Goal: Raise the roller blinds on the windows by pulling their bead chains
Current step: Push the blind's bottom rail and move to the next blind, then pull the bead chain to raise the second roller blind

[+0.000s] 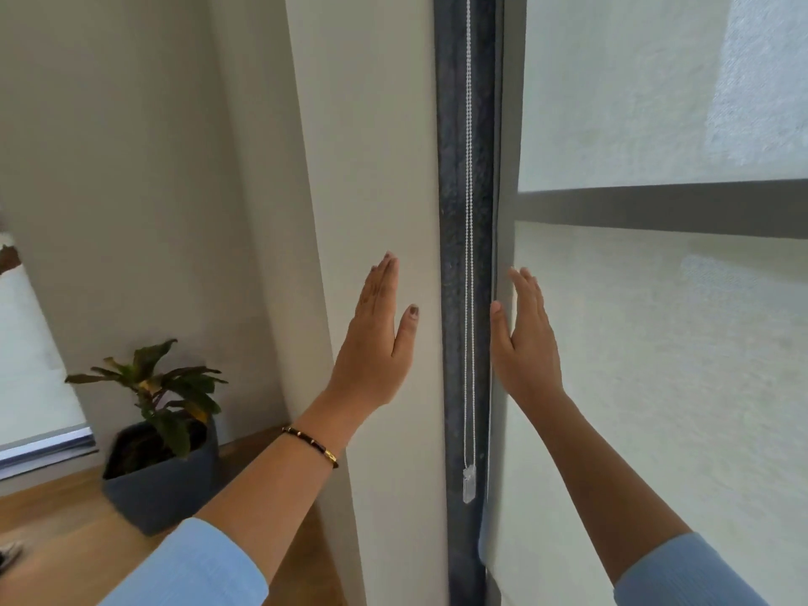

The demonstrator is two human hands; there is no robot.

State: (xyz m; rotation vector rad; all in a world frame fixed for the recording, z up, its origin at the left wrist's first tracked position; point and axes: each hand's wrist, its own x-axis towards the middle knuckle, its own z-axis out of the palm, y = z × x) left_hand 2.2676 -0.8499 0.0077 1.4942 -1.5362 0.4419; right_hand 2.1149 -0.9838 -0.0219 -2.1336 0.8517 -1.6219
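Observation:
A white bead chain [468,238] hangs in a loop along the dark window frame [450,212], ending in a clear plastic weight [468,485]. The pale roller blind [656,343] covers the window on the right. My left hand [376,343] is raised flat in front of the white wall, left of the chain, fingers together and holding nothing. My right hand [527,338] is raised flat just right of the chain, at the blind's edge, also empty. Neither hand touches the chain.
A potted plant [161,439] in a dark grey pot stands on the wooden sill [65,518] at lower left. Another lowered blind [30,365] shows at the far left edge. The white wall column [371,146] juts out beside the frame.

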